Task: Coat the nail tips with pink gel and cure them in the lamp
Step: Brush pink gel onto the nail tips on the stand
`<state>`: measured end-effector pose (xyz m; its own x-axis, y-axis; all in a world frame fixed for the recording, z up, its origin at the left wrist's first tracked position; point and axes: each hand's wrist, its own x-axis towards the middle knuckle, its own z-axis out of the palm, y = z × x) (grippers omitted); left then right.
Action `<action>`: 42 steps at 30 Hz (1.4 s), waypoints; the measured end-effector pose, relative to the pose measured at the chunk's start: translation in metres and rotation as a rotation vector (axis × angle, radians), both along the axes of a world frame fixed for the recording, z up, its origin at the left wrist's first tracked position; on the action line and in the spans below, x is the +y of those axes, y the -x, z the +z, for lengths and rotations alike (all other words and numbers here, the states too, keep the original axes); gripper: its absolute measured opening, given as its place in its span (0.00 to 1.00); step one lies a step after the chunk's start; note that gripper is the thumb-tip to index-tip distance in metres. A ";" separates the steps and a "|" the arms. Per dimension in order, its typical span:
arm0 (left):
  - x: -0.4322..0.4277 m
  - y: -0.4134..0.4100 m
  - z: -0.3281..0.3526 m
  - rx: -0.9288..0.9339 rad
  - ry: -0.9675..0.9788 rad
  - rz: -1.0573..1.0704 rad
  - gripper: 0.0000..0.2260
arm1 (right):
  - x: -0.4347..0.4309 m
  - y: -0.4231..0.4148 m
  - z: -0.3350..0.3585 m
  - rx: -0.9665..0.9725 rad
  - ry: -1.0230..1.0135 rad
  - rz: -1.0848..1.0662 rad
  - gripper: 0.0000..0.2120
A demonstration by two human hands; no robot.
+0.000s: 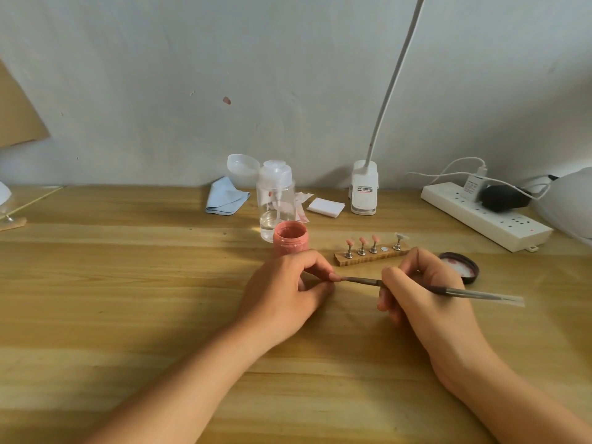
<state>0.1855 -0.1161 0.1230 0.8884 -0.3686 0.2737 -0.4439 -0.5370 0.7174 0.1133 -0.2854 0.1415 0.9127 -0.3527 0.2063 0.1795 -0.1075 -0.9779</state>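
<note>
The left hand pinches a pink nail tip. The right hand grips the brush, whose end touches that tip. The pink gel jar sits just behind the left hand.

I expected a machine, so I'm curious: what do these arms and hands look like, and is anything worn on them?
These are a person's arms. The left arm and right arm are bare, with no sleeve in view. The left hand and right hand wear no gloves; no ring, watch or bracelet shows.
</note>
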 end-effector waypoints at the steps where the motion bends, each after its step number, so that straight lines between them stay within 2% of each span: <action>1: 0.000 0.000 0.000 0.001 0.001 0.002 0.07 | 0.000 0.000 0.000 0.000 -0.001 -0.004 0.08; 24: -0.001 0.001 0.000 -0.043 -0.014 -0.018 0.08 | 0.000 0.002 0.004 -0.051 -0.061 -0.004 0.10; 31: -0.002 0.003 0.000 -0.101 -0.064 -0.013 0.09 | 0.000 0.002 0.002 -0.016 -0.010 0.039 0.10; 37: -0.001 0.002 -0.001 -0.110 -0.050 -0.017 0.09 | -0.001 0.002 0.003 -0.042 -0.051 0.021 0.10; 42: 0.000 0.001 -0.003 -0.103 -0.040 -0.014 0.08 | 0.000 0.003 0.001 -0.017 0.000 0.067 0.10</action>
